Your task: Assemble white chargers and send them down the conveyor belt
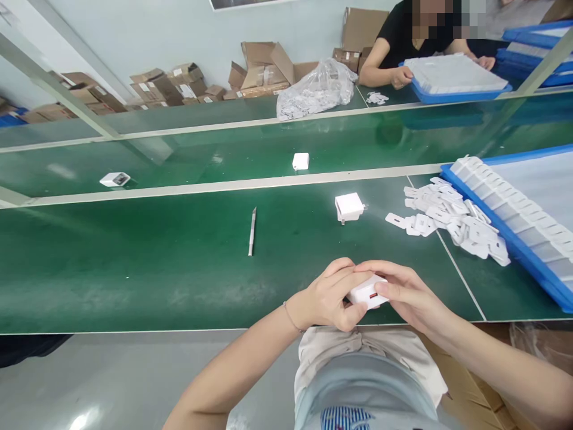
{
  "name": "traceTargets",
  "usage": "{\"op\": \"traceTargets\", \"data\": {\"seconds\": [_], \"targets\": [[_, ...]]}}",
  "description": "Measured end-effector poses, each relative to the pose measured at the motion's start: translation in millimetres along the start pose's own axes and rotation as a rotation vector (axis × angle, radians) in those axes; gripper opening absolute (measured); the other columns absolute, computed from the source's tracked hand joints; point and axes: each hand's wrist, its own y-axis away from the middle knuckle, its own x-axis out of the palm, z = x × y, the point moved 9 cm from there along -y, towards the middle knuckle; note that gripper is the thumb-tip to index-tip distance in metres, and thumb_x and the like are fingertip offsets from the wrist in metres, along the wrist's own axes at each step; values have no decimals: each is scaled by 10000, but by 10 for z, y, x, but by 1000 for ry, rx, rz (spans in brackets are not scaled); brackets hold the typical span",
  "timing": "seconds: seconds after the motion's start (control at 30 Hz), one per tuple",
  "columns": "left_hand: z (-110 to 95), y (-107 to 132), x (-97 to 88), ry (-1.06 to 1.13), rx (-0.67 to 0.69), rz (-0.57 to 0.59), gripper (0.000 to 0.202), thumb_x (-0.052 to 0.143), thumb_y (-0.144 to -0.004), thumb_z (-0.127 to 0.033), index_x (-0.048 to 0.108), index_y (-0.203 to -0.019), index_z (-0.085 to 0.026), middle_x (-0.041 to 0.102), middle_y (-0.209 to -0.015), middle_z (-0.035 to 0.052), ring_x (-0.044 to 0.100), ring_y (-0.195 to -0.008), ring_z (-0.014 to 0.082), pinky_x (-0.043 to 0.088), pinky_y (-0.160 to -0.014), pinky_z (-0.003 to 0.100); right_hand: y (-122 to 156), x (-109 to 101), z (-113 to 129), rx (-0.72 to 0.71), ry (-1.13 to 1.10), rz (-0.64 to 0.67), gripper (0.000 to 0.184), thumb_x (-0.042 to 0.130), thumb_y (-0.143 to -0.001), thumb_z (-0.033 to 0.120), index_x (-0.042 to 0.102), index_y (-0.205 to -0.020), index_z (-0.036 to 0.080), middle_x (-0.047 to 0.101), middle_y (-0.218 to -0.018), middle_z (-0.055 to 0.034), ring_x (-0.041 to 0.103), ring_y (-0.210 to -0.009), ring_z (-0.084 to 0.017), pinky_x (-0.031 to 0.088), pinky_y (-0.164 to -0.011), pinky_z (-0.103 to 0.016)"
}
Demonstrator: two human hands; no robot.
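Observation:
A white USB charger (363, 294) with a red port on its end is held between both my hands, just above the front edge of the green bench. My left hand (333, 294) closes round its left side, thumb underneath. From the right, my right hand (409, 294) grips it too, with the thumb pressed beside the port. Beyond my hands, more white chargers (349, 206) sit together on the bench, metal prongs showing. A heap of flat white slotted pieces (456, 218) lies to the right of them. Off to the left rests a slim craft knife (252, 232).
On the right stands a blue tray (510, 239) with a row of white pieces. Single chargers lie on the middle strip (201, 158). Across it, a person (389, 60) holds another blue tray (461, 95) near a plastic bag (317, 89). Cardboard boxes (264, 71) line the wall.

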Motion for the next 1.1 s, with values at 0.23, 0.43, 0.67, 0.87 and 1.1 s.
{"op": "traceTargets", "data": {"seconds": [0.23, 0.43, 0.67, 0.87, 1.1], "targets": [[94, -82, 11, 6, -84, 60, 188, 457, -965, -191, 514, -1123, -275, 688, -1146, 71, 646, -943, 197, 479, -927, 413, -32, -57, 88, -83, -18, -70, 227, 726, -880, 385, 767, -1098, 341, 726, -1129, -23, 667, -990, -205, 566, -799, -297], [230, -160, -114, 470, -577, -71, 568, 596, -929, -502, 393, -1403, -264, 464, -1355, 153, 525, -1239, 266, 507, -1004, 440, 219, -30, 634, -495, 326, -150, 383, 682, -927, 242, 611, -1278, 378, 627, -1280, -17, 612, -1161, -183, 547, -953, -275], [190, -154, -44, 817, -935, -199, 513, 763, -843, -354, 581, -1318, -283, 579, -1305, 90, 609, -1189, 220, 525, -1024, 337, 331, 56, 773, -625, 326, -140, 408, 715, -897, 184, 580, -1248, 341, 617, -1258, -40, 592, -1192, -187, 536, -977, -283], [51, -213, -146, 489, -621, -415, 512, 685, -873, -491, 582, -1309, -242, 632, -1184, 111, 618, -1042, 230, 558, -877, 369, 391, 180, 857, -697, 350, -82, 365, 680, -930, 250, 641, -1291, 287, 617, -1278, -72, 553, -1222, -215, 551, -935, -292], [-75, -297, -183, 238, -490, -497, 488, 592, -908, -562, 602, -1229, -194, 596, -900, 49, 543, -782, 163, 485, -671, 292, 519, 270, 954, -850, 460, -100, 211, 601, -954, 213, 727, -1116, 265, 595, -1256, -91, 591, -1119, -260, 545, -848, -385]]}}
